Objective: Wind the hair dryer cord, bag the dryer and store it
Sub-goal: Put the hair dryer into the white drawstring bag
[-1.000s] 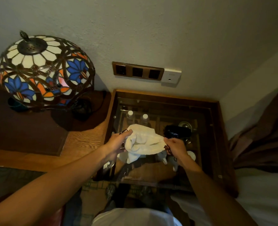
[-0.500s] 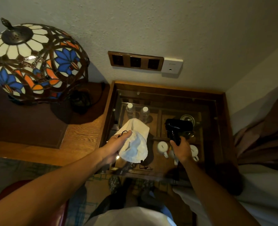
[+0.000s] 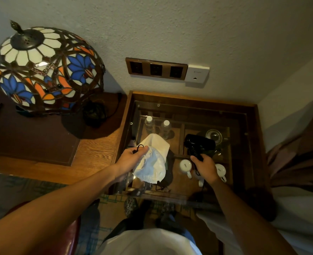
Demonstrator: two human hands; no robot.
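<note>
Since the earlier frame both hands separate: left hand point(image 3: 133, 159) keeps the white bag point(image 3: 153, 162) at 9 o'clock, right hand point(image 3: 204, 165) carries the black hair dryer point(image 3: 199, 144) off to 3 o'clock. Left grip pinches bag mouth and black drawstring point(image 3: 138, 148); right grip wraps the dryer handle, coiled cord point(image 3: 194, 150) bunched against it. Cord looks wound; bagging and storing remain. Bag hangs limp, mouth not spread, looks empty. Below, glass-topped surface point(image 3: 247, 144) shows compartments: two water bottles point(image 3: 165, 127) at 12, white cups point(image 3: 185, 165) at 6, a metal lidded vessel point(image 3: 214, 135) at 1.
</note>
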